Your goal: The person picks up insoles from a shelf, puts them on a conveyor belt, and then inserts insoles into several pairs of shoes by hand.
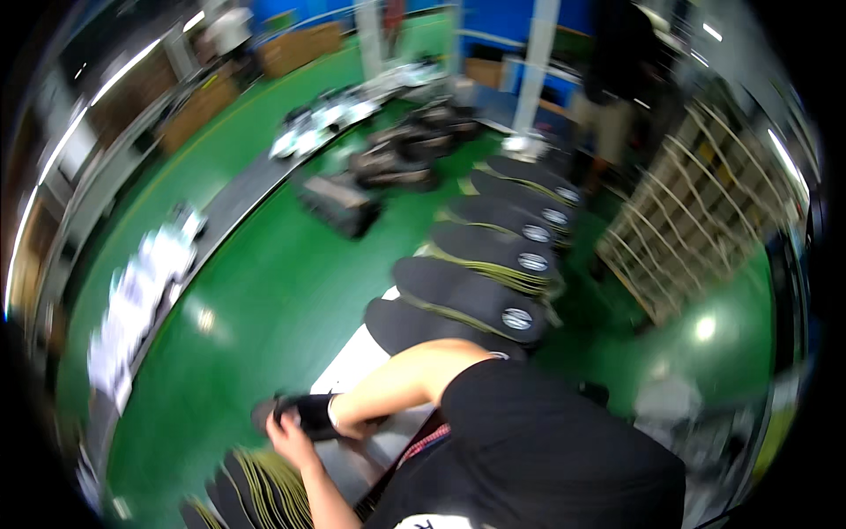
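Observation:
At the lower left, a dark shoe (pixel 310 414) is held over the edge of the work surface, blurred by motion. My left hand (pixel 289 438) grips its side near the toe, fingers closed on it. My right forearm (pixel 388 388) reaches across from the black sleeve and ends at the shoe's opening. That hand's fingers are hidden inside or behind the shoe. Beside my left forearm stands a stack of dark insoles (pixel 256 494) with yellow-green edges. More insole stacks (pixel 485 295), with round pale heel prints, run in a row beyond my right arm.
A conveyor belt (pixel 233 189) on the left carries pale wrapped items and shoes. Several dark shoes (pixel 339 203) lie between it and the insoles. At the right stands a netted rack (pixel 696 212). A person (pixel 612 88) stands at the far right.

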Motion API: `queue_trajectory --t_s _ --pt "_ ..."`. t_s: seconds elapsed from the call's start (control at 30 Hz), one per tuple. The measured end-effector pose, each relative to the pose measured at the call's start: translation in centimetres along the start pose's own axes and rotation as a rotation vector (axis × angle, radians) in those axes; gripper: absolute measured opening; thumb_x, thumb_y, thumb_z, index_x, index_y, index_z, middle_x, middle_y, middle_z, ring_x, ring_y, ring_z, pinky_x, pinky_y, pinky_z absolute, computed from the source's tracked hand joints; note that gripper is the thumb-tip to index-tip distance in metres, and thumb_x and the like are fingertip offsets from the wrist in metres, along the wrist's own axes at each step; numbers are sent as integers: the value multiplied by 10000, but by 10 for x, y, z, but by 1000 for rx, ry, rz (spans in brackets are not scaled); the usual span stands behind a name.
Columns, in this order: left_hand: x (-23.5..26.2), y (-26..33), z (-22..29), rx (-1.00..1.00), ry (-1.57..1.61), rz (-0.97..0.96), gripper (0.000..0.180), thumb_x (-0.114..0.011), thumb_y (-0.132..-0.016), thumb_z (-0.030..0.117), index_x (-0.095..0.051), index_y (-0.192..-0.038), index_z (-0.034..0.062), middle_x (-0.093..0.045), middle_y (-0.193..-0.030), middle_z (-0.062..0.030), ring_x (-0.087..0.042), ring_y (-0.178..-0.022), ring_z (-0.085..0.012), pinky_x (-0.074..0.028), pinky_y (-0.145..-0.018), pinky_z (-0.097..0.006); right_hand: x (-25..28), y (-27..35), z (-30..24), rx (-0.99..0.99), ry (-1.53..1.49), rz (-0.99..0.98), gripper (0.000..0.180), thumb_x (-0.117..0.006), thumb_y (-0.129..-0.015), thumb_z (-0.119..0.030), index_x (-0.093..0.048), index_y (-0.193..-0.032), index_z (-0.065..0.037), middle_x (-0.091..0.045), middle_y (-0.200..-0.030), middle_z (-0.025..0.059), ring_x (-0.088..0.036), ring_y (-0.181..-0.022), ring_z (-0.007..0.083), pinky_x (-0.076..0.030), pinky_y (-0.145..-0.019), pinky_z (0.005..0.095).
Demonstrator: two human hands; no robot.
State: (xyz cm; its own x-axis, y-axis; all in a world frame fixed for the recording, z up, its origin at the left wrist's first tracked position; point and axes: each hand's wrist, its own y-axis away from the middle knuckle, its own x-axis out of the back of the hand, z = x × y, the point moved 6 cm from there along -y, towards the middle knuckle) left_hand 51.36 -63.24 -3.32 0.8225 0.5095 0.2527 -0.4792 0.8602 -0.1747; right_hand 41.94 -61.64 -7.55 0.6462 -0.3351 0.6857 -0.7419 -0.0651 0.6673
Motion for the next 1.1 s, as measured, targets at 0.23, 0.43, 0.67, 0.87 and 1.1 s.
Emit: queue_trajectory --t_s 0.23,0.43,0.67,0.87,1.1 --pt "-14 13 47 35 -10 -167 412 -604 -761 185 -478 -1085 -35 -487 -1039 -172 -493 -947 -303 -433 -768 -437 14 126 -19 -332 -235 609 244 -525 -685 -231 -603 -859 -79 -614 -822 115 -580 -814 272 -428 -703 400" --pt "-115 63 110 -374 -37 -548 431 -607 -758 190 -458 -1098 -30 -457 -1066 -177 -467 -967 -314 -410 -784 -450 -78 288 -91 -797 -456 1409 220 -523 -694 -250 -554 -798 -58 -551 -694 128 -544 -722 303 -425 -640 428" --pt "-188 159 168 -754 1 -794 455 -612 -755 196 -434 -1112 -23 -422 -1098 -183 -436 -990 -327 -385 -802 -466 -240 388 -231 -1518 -838 1306 278 -487 -766 -212 -556 -950 -16 -588 -869 168 -572 -805 306 -460 -705 410" --pt "-229 262 215 -1005 29 -865 476 -616 -752 201 -414 -1124 -17 -392 -1126 -188 -410 -1010 -338 -363 -818 -480 -325 508 -408 -2033 -813 1474 287 -503 -791 -210 -531 -1020 -40 -610 -757 116 -590 -682 265 -465 -623 368" --pt "-266 391 283 -1286 2 -806 501 -620 -749 206 -391 -1139 -10 -357 -1157 -193 -379 -1034 -351 -337 -837 -496 -409 656 -753 -3058 -101 1459 198 -537 -788 -124 -546 -958 -23 -586 -800 58 -559 -745 137 -457 -688 285"
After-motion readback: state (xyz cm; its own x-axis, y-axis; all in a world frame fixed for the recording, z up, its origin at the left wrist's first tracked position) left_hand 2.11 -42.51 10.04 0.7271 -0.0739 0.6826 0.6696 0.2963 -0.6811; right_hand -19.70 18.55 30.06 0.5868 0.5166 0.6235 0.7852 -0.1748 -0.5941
